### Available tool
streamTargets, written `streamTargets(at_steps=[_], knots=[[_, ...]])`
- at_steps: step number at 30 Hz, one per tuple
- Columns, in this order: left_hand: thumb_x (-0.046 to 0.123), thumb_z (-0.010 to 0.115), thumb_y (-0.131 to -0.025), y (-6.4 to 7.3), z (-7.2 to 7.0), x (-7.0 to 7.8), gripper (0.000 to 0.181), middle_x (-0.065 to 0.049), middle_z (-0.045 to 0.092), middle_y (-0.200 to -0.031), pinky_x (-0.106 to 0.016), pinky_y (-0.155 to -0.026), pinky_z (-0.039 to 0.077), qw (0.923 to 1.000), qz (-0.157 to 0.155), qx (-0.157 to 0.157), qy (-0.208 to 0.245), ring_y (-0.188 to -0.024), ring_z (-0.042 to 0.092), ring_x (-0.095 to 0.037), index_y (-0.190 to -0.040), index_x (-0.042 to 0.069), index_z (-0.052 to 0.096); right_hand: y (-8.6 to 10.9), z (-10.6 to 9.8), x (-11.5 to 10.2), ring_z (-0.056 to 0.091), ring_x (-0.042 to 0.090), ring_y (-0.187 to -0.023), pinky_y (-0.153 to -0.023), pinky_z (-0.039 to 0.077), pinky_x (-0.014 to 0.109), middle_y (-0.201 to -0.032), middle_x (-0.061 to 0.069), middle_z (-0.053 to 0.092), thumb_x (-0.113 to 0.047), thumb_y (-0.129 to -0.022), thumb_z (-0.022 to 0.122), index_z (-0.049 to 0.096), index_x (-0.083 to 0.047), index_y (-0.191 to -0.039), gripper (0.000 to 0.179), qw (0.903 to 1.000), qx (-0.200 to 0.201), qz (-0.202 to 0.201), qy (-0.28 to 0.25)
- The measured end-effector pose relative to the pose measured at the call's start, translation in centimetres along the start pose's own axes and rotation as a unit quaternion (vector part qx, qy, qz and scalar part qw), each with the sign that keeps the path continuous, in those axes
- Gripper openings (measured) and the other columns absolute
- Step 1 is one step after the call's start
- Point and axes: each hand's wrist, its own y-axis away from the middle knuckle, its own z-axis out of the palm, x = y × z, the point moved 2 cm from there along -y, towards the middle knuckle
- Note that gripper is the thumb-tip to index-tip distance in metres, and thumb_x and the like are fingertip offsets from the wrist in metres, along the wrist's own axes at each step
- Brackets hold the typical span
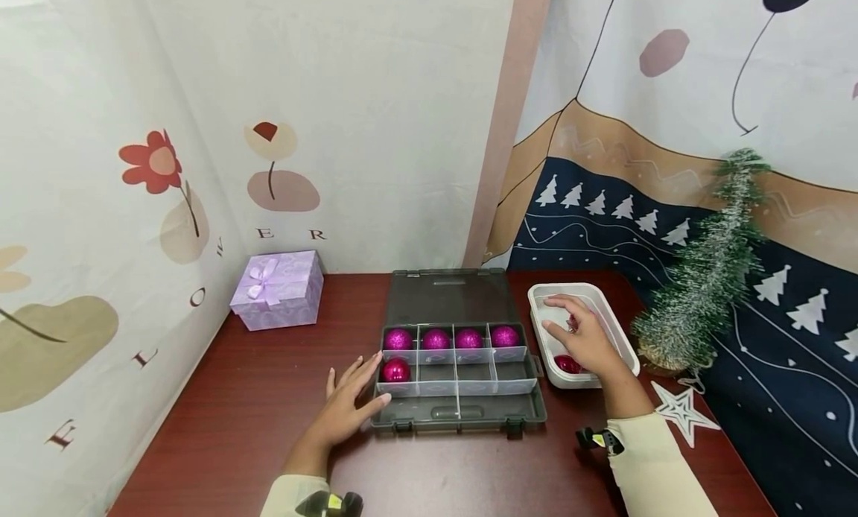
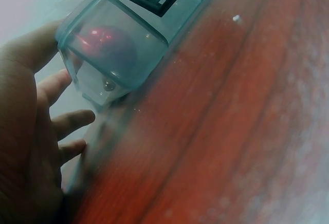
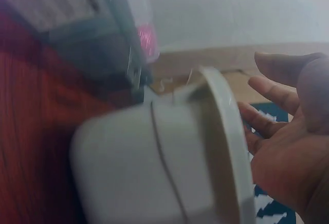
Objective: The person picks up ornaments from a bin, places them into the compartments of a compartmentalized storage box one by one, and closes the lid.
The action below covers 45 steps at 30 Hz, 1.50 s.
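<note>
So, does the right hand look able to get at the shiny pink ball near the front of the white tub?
Probably yes: the right hand is over the open white tub, and no lid covers the pink ball. It may need to draw back slightly, since its fingers lie beyond the ball.

Inside the white tub (image 1: 575,381), my right hand (image 1: 585,340) partly hides red ornaments (image 1: 567,365); on the tub's near side, the head view's edge cuts off my right sleeve (image 1: 657,465).

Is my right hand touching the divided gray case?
Apart. The head view shows it: the right hand is over the white tub, whose left rim shows between the fingertips and the case.
</note>
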Motion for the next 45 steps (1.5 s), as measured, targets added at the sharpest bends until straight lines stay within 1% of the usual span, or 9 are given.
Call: streamTargets(at_steps=[3,6,7,14,21,27,30,36,45], knots=[[0.042,0.074,-0.099,0.0,-0.1,0.0,0.078,-0.016,0.050,-0.170,-0.090,-0.119,-0.005,0.9999,-0.010,-0.010,-0.007,-0.159,0.036,-0.056,-0.168,0.019,0.045,0.1,-0.6,0.7,0.054,0.045,-0.128,-0.109,0.049,0.052,-0.147,0.028,0.059,-0.006,-0.103,0.074,0.064,0.003,-0.144,0.043,0.9998,0.008,0.016,0.006],[0.041,0.074,-0.100,0.0,-0.1,0.0,0.078,-0.016,0.050,-0.170,-0.090,-0.119,-0.005,0.9998,-0.014,-0.011,-0.012,-0.159,0.036,-0.056,-0.168,0.017,0.045,0.0,-1.0,1.2,0.050,0.049,-0.142,-0.124,0.038,0.067,-0.150,0.031,0.055,-0.006,-0.104,0.072,0.061,0.005,-0.145,0.045,0.9996,0.004,0.027,0.002],[0.041,0.074,-0.100,0.0,-0.1,-0.1,0.078,-0.016,0.050,-0.170,-0.091,-0.119,-0.005,0.9998,-0.013,-0.009,-0.013,-0.159,0.037,-0.056,-0.168,0.017,0.045,0.0,-1.2,1.4,0.049,0.050,-0.144,-0.125,0.037,0.069,-0.151,0.032,0.054,-0.007,-0.104,0.071,0.060,0.005,-0.146,0.045,0.9995,0.001,0.033,0.001],[0.042,0.074,-0.100,-0.1,0.0,-0.1,0.079,-0.014,0.048,-0.172,-0.089,-0.120,-0.006,0.9997,-0.018,-0.015,-0.008,-0.161,0.035,-0.054,-0.169,0.020,0.043,-0.4,-2.1,2.5,0.050,0.052,-0.145,-0.123,0.041,0.070,-0.160,0.031,0.050,-0.013,-0.107,0.070,0.056,0.003,-0.152,0.050,0.9973,-0.023,0.067,0.019],[0.042,0.074,-0.100,-0.2,0.0,-0.2,0.080,-0.014,0.048,-0.172,-0.089,-0.121,-0.006,0.9996,-0.019,-0.018,-0.008,-0.162,0.034,-0.053,-0.170,0.021,0.043,-1.2,-2.7,3.9,0.044,0.052,-0.151,-0.127,0.032,0.072,-0.160,0.033,0.050,-0.012,-0.104,0.073,0.057,0.003,-0.151,0.052,0.9949,-0.038,0.075,0.055],[0.041,0.075,-0.099,-0.2,-0.1,0.0,0.079,-0.015,0.050,-0.170,-0.089,-0.120,-0.004,0.9998,-0.014,-0.011,-0.011,-0.160,0.037,-0.054,-0.169,0.019,0.044,-1.8,-2.7,4.7,0.045,0.055,-0.148,-0.126,0.033,0.074,-0.159,0.036,0.049,-0.012,-0.104,0.073,0.056,0.007,-0.150,0.053,0.9923,-0.052,0.065,0.092],[0.041,0.075,-0.099,-0.2,-0.1,0.0,0.080,-0.015,0.050,-0.170,-0.089,-0.121,-0.004,0.9997,-0.017,-0.013,-0.009,-0.160,0.036,-0.054,-0.169,0.019,0.044,-2.0,-2.6,4.7,0.045,0.058,-0.147,-0.124,0.034,0.074,-0.158,0.039,0.046,-0.013,-0.104,0.073,0.054,0.009,-0.151,0.055,0.9897,-0.066,0.063,0.110],[0.042,0.074,-0.099,-0.2,-0.1,0.0,0.080,-0.014,0.048,-0.172,-0.087,-0.122,-0.006,0.9994,-0.026,-0.019,-0.008,-0.162,0.034,-0.053,-0.170,0.020,0.042,-2.0,-2.4,4.9,0.041,0.060,-0.147,-0.123,0.035,0.077,-0.160,0.040,0.037,-0.017,-0.104,0.072,0.048,0.007,-0.157,0.062,0.9810,-0.107,0.087,0.137],[0.044,0.075,-0.099,-0.2,-0.2,0.1,0.080,-0.014,0.050,-0.170,-0.089,-0.120,-0.005,0.9995,-0.024,-0.016,-0.015,-0.161,0.036,-0.054,-0.169,0.020,0.043,-2.1,-2.3,5.1,0.042,0.060,-0.144,-0.122,0.037,0.075,-0.157,0.040,0.040,-0.012,-0.103,0.073,0.050,0.009,-0.154,0.060,0.9821,-0.098,0.080,0.140]])
